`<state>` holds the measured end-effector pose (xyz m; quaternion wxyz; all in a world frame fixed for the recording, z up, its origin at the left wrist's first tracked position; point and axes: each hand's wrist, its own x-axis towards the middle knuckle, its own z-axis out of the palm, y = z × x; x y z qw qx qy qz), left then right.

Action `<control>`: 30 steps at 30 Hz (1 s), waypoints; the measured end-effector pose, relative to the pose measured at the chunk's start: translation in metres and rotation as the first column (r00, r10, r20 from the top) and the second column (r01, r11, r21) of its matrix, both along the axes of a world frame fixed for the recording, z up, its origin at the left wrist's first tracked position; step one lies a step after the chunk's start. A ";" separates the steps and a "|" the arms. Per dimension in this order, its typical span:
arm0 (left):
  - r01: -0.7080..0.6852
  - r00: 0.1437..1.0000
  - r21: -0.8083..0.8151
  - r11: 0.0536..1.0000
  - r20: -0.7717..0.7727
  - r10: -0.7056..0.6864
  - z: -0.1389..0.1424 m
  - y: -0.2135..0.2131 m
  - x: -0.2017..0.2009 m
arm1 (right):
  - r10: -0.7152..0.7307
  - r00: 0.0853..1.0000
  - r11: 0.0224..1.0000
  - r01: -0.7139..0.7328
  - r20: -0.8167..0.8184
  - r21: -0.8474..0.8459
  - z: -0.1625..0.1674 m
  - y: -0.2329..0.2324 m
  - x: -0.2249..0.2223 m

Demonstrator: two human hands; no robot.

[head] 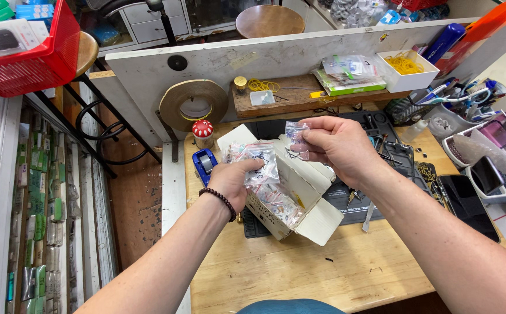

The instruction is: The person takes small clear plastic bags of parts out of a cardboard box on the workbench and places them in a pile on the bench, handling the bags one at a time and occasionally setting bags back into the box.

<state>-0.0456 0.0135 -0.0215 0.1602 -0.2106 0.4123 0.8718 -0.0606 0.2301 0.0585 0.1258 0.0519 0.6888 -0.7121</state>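
Left hand (230, 183) pinches several small bags (260, 164); right hand (334, 145) pinches one bag (296, 135) above the open box (299, 200). Loosely pinched bags may slip and scatter.

clear bags (262, 163), open white box (299, 197)

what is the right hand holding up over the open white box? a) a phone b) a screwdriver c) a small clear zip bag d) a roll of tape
c, the right hand pinches a small clear zip bag above the open white box, while the left hand grips more bags.
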 end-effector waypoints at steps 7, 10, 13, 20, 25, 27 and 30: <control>0.008 1.000 -0.011 1.000 0.020 -0.008 0.001 -0.001 0.000 | 0.000 1.000 1.000 0.000 0.001 -0.003 -0.001 0.000 -0.001; 0.008 1.000 -0.015 1.000 0.021 -0.007 0.001 -0.001 0.001 | 0.000 1.000 1.000 0.000 0.001 0.003 -0.002 0.000 0.000; 0.011 1.000 -0.008 1.000 0.007 -0.011 0.001 -0.001 0.001 | 0.001 1.000 1.000 0.000 -0.004 0.014 -0.003 -0.001 0.001; 0.016 1.000 -0.008 1.000 0.002 -0.016 0.003 0.000 0.001 | -0.002 1.000 1.000 0.002 0.007 0.023 -0.008 0.003 0.002; 0.015 1.000 0.000 1.000 0.003 -0.015 0.003 0.000 0.001 | 0.003 0.998 0.996 -0.008 0.057 0.089 -0.027 -0.001 0.012; 0.006 1.000 -0.010 1.000 0.008 -0.006 0.001 -0.001 0.001 | 0.009 0.997 0.998 -0.015 0.079 0.067 -0.036 -0.002 0.015; 0.008 1.000 -0.014 1.000 -0.001 -0.008 -0.001 -0.001 0.001 | 0.000 0.994 0.997 -0.008 0.109 0.071 -0.043 0.000 0.018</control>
